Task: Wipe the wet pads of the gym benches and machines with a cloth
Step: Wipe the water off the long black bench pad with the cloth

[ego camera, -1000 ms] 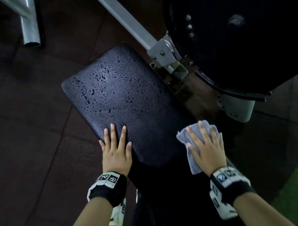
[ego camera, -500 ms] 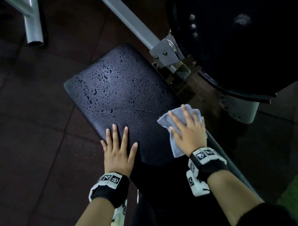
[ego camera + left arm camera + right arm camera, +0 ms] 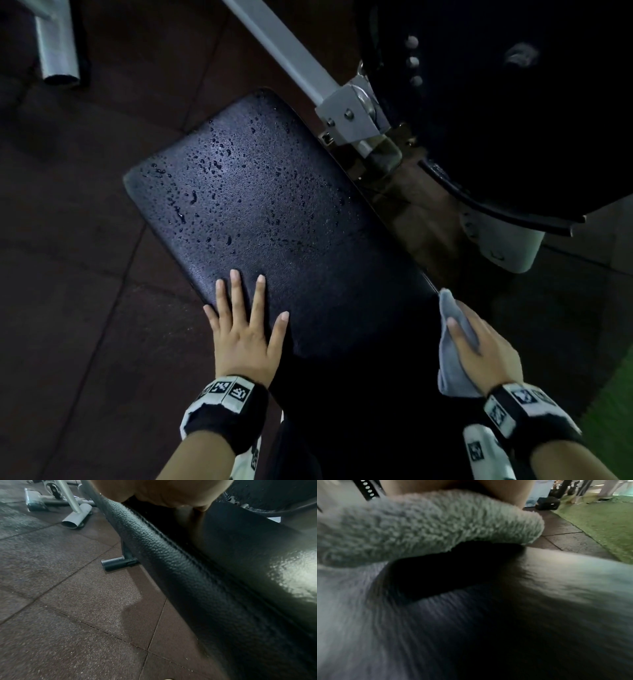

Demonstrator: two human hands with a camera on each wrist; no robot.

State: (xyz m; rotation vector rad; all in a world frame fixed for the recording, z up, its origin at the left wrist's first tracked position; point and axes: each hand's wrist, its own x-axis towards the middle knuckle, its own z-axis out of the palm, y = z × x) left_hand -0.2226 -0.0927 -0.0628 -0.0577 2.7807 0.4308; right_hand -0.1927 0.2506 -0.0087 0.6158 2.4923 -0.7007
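Note:
The black bench pad runs diagonally through the head view, and water drops cover its far half. My left hand lies flat on the near left part of the pad with its fingers spread. In the left wrist view the pad's grained side edge runs under that hand. My right hand holds a grey fluffy cloth at the pad's right edge, with the thumb over the cloth and the fingers hidden. The right wrist view shows the cloth bunched under the hand above the blurred pad.
A grey steel bar and bracket meet the pad's far right corner. A big black round machine part looms at the upper right. A grey tube foot stands at the upper left. Brown rubber floor tiles surround the bench, and green turf shows at the right.
My right hand swept the cloth forward and left onto the pad, then back to the right edge, nearer to me. The left hand stayed flat in place.

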